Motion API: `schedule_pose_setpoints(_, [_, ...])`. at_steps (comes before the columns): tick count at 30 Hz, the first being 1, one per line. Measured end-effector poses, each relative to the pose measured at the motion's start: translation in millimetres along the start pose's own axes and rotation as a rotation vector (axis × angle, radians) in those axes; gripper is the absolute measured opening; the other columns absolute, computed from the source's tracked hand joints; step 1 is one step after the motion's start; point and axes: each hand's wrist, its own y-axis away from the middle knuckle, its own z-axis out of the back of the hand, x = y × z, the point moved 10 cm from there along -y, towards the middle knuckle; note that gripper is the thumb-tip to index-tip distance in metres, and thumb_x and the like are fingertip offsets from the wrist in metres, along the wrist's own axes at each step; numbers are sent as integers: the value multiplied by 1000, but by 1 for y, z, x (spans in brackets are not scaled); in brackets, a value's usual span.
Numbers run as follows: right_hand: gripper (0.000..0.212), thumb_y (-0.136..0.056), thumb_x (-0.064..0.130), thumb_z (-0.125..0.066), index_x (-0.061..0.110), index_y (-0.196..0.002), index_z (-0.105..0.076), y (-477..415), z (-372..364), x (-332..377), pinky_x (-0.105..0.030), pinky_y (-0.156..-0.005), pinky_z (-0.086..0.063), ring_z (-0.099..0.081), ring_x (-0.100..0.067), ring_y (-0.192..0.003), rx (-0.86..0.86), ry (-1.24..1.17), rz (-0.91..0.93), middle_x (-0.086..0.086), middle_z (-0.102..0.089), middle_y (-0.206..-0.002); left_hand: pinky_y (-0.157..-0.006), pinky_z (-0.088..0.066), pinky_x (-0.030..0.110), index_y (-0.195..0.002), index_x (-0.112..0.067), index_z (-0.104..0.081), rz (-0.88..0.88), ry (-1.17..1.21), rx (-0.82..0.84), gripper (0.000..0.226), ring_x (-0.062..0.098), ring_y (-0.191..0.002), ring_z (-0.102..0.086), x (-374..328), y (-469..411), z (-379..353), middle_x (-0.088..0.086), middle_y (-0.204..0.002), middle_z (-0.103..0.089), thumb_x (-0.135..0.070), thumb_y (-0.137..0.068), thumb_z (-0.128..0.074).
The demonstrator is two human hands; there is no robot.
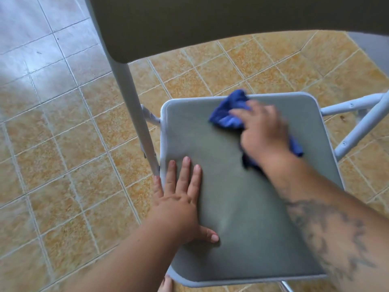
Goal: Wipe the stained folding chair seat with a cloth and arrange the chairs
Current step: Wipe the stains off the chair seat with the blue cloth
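A grey folding chair seat (231, 186) fills the middle of the head view, with a pale metal rim. My left hand (181, 203) lies flat on the seat's left edge, fingers spread, holding nothing. My right hand (263, 131) presses a crumpled blue cloth (229, 114) onto the far part of the seat; the hand is blurred. The cloth sticks out on both sides of the hand. The dark backrest (210, 20) spans the top of the view. No stain shows on the visible seat.
The chair's pale frame tube (134, 106) runs down the left of the seat, and its side braces (357, 121) stick out at the right. Orange-brown floor tiles (63, 165) surround the chair, with pale grey tiles (31, 39) at the upper left.
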Motion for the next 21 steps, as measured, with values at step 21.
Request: schedule_pose_setpoints(21, [55,-73,13,-41,32,-118,-65,41,10,-23,-47,-85,-47,-52,-35,-103,56,75,259,3,-56,-137,-111,20,56,-134,-31,43,-22,22,-59,149,28,-127,50,4,-2,-1,-5,-138,56,-90,-41,-57])
